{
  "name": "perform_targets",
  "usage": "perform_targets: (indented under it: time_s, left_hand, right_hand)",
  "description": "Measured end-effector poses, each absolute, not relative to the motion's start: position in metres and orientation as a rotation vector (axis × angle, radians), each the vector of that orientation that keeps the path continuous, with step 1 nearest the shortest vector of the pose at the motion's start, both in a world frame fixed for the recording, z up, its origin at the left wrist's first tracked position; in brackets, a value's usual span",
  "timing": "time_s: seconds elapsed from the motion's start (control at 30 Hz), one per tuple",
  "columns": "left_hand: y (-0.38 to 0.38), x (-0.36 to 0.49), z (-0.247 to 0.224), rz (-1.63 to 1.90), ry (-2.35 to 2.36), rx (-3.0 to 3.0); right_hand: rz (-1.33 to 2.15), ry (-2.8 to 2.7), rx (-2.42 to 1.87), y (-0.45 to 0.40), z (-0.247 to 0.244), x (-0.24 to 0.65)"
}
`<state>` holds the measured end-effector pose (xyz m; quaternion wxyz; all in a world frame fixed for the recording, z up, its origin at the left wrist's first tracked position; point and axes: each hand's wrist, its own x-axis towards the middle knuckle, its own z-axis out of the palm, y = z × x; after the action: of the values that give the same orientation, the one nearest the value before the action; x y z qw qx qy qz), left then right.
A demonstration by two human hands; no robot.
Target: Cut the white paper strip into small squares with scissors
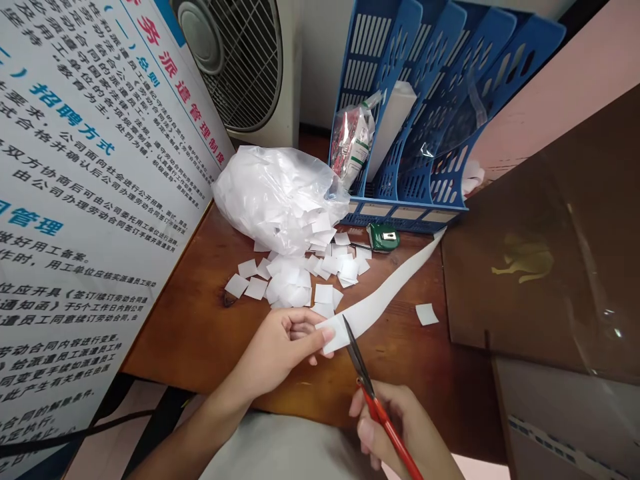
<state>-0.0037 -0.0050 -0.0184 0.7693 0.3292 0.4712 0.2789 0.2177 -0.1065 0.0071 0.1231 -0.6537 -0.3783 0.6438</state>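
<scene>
A long white strip [390, 287] runs from my left hand up to the foot of the blue file rack. My left hand [287, 343] pinches its near end between thumb and fingers. My right hand [395, 427] grips red-handled scissors [373, 393], whose dark blades lie at the strip just right of my left thumb. Many small white squares [290, 283] are heaped on the wooden table [200, 320] beyond my left hand, spilling from a clear plastic bag [270, 187]. One lone square [427, 314] lies to the right of the strip.
A blue file rack [410, 212] stands at the back, holding a plastic packet [353, 143]. In front of it lies a green tape measure [383, 237]. A fan [245, 60] is behind the bag. A printed board [100, 167] borders the left, a brown panel [540, 307] the right.
</scene>
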Motion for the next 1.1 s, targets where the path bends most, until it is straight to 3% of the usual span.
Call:
perform_targets:
  time_s: [1.1]
  left_hand:
    - [0.006,-0.005,-0.012,0.544,1.052,0.739]
  right_hand:
    - [2.078,-0.997,-1.924,-0.090,-0.008,0.212]
